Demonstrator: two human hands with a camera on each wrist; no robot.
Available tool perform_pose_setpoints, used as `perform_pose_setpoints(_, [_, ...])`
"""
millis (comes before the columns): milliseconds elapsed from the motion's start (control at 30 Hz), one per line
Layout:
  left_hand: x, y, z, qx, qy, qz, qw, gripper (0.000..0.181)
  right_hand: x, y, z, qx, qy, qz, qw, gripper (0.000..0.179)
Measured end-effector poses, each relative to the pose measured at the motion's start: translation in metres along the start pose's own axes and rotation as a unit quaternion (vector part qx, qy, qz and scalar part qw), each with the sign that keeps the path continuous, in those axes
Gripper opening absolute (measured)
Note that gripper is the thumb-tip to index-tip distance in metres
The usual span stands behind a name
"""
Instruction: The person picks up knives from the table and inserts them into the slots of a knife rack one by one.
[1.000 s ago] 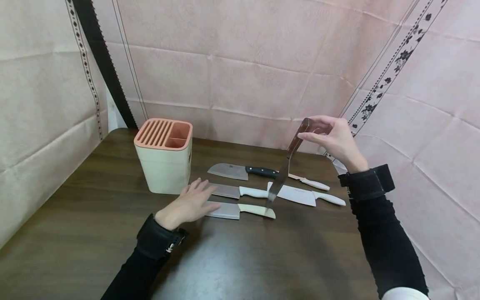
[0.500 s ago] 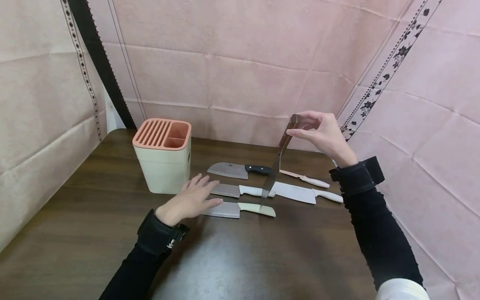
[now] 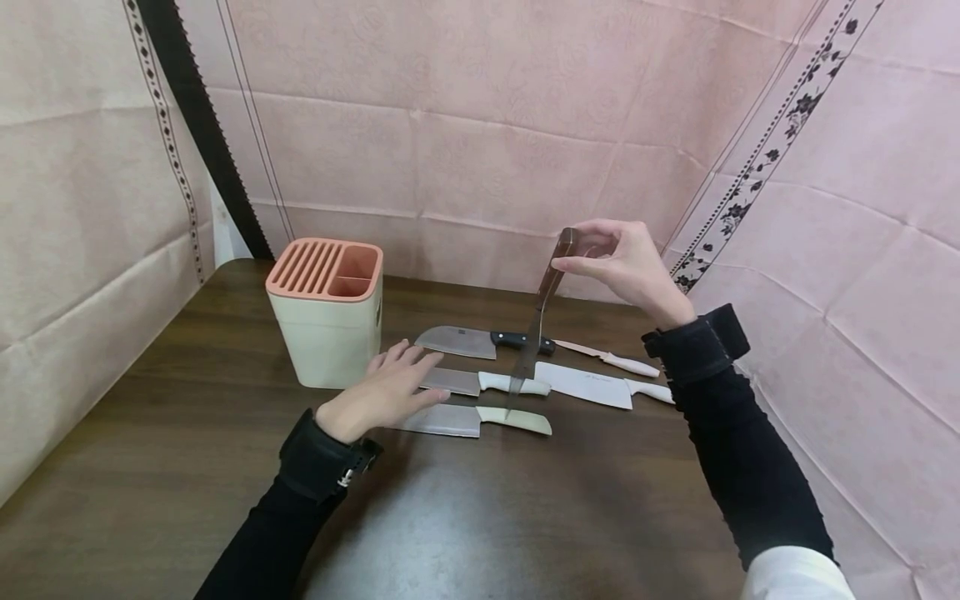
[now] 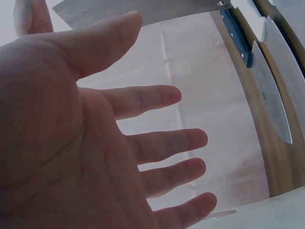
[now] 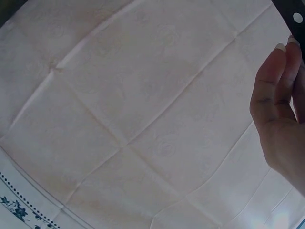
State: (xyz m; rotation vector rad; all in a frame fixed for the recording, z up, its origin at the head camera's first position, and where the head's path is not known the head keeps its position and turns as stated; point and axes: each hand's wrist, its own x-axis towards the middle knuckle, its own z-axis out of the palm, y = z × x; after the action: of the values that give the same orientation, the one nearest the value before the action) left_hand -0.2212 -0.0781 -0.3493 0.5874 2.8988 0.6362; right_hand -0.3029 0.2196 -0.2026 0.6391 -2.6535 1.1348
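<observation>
My right hand (image 3: 626, 262) pinches the brown handle of a kitchen knife (image 3: 552, 275), whose blade hangs down over the other knives. In the right wrist view, fingertips of the right hand (image 5: 279, 100) meet a dark riveted knife handle (image 5: 288, 13). My left hand (image 3: 386, 393) spreads its fingers beside the knife block (image 3: 324, 342), overlapping the blades of a white-handled knife (image 3: 454, 381) and a pale-green-handled cleaver (image 3: 450, 421). The left wrist view shows the left hand's palm (image 4: 71, 148) with nothing in it.
A black-handled knife (image 3: 457, 342), a white cleaver (image 3: 588, 386) and a slim knife with a pale handle (image 3: 630, 364) lie on the brown table (image 3: 480, 517). The block's orange top has slots and two square openings. Fabric (image 3: 487, 167) hangs behind the table.
My right hand has moved left with the brown-handled knife, its blade still pointing down. My left hand has shifted slightly right, fingers still spread.
</observation>
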Motion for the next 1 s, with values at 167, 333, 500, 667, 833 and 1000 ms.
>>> perform_pose_setpoints(167, [0.004,0.001,-0.005,0.01,0.008,0.002,0.9999,0.065,0.003,-0.007,0.004,0.006,-0.009,0.002,0.9999,0.042])
perform_pose_setpoints(333, [0.008,0.004,-0.012,0.015,0.015,0.003,0.9998,0.065,0.006,-0.011,0.008,-0.001,-0.01,0.003,0.9999,0.044])
perform_pose_setpoints(500, [0.011,0.007,-0.018,0.012,0.02,0.006,0.9997,0.065,0.009,-0.014,0.011,-0.006,-0.011,-0.002,0.9999,0.045])
perform_pose_setpoints(667, [0.012,0.011,-0.023,0.011,0.031,0.014,0.9994,0.066,0.01,-0.019,0.015,-0.003,-0.017,-0.009,0.9998,0.044])
perform_pose_setpoints(833, [0.011,0.014,-0.03,0.014,0.042,0.026,0.9987,0.066,0.013,-0.021,0.018,0.001,-0.023,-0.03,0.9993,0.039])
perform_pose_setpoints(1000, [0.011,0.017,-0.034,0.013,0.05,0.033,0.9982,0.065,0.015,-0.024,0.023,0.009,-0.03,-0.038,0.9988,0.038])
